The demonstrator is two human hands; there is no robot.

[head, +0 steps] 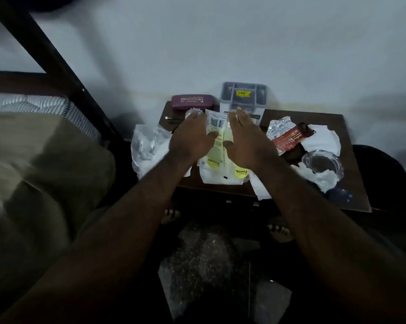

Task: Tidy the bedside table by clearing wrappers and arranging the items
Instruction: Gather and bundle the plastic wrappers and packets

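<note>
A white and yellow plastic wrapper with a barcode lies in the middle of the dark wooden bedside table. My left hand and my right hand lie flat on it, side by side, fingers straight and pointing toward the wall. A crumpled clear plastic bag hangs over the table's left edge. To the right lie a silver foil wrapper, a red wrapper and white paper.
A maroon glasses case and a clear plastic box stand at the back by the wall. A glass ashtray with crumpled tissue sits at the right. The bed is on the left. My bare feet show below the table.
</note>
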